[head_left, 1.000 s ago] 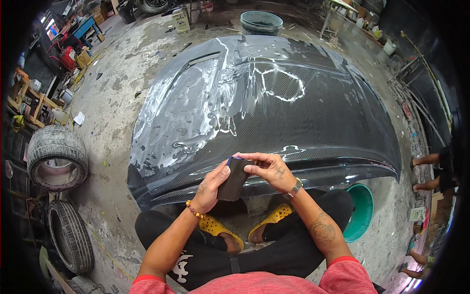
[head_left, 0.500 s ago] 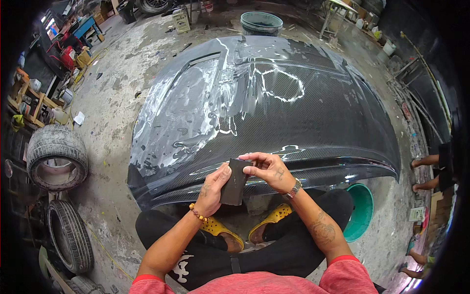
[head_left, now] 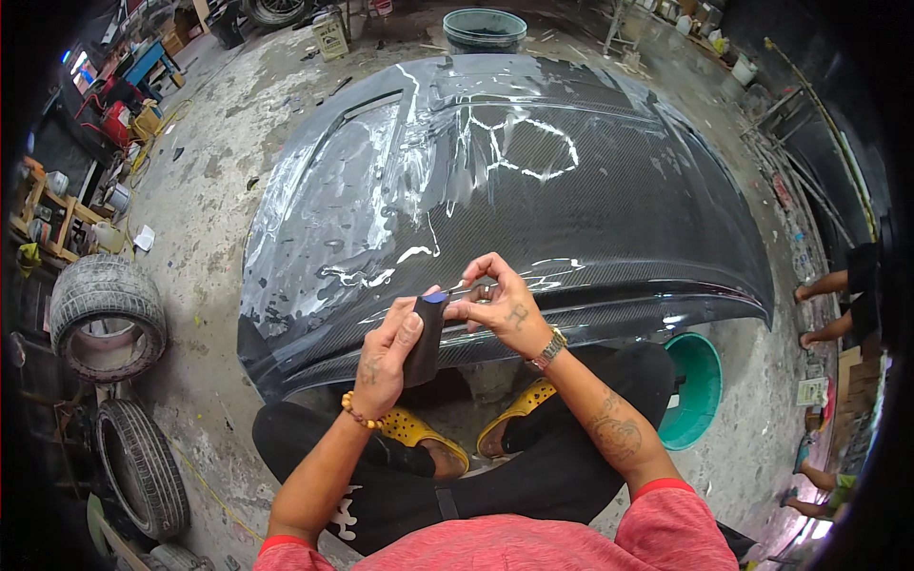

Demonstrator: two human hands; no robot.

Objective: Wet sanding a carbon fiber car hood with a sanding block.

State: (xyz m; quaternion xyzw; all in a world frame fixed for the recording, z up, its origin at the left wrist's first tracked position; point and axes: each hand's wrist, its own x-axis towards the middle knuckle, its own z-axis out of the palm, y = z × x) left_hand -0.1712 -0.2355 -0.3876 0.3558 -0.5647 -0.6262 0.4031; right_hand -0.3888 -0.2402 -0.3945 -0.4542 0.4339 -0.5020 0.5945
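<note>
My left hand (head_left: 386, 357) is closed around a sanding block wrapped in dark sandpaper (head_left: 426, 347), held upright above the near edge of a car hood (head_left: 609, 224). A blue end of the block (head_left: 435, 297) shows at the top of the wrap. Beside that end, my right hand (head_left: 500, 309) has its thumb and fingers curled together on what looks like a thin edge of the sandpaper, seen nearly edge-on. The hood is dark woven carbon fibre, glossy and wet-looking, with whitish smears and pale patches on its left part.
A green bucket (head_left: 700, 395) stands right of my knee, and a water-filled tub (head_left: 484, 33) is beyond the hood. Worn tires (head_left: 109, 314) lie at the left. Another person's legs (head_left: 824, 284) show at the right edge. Yellow clogs (head_left: 409, 428) are on my feet.
The sandpaper-wrapped block has turned and moved slightly left, showing its blue end. My right fingers have shifted from its upper face to beside its top. The view has shifted a little.
</note>
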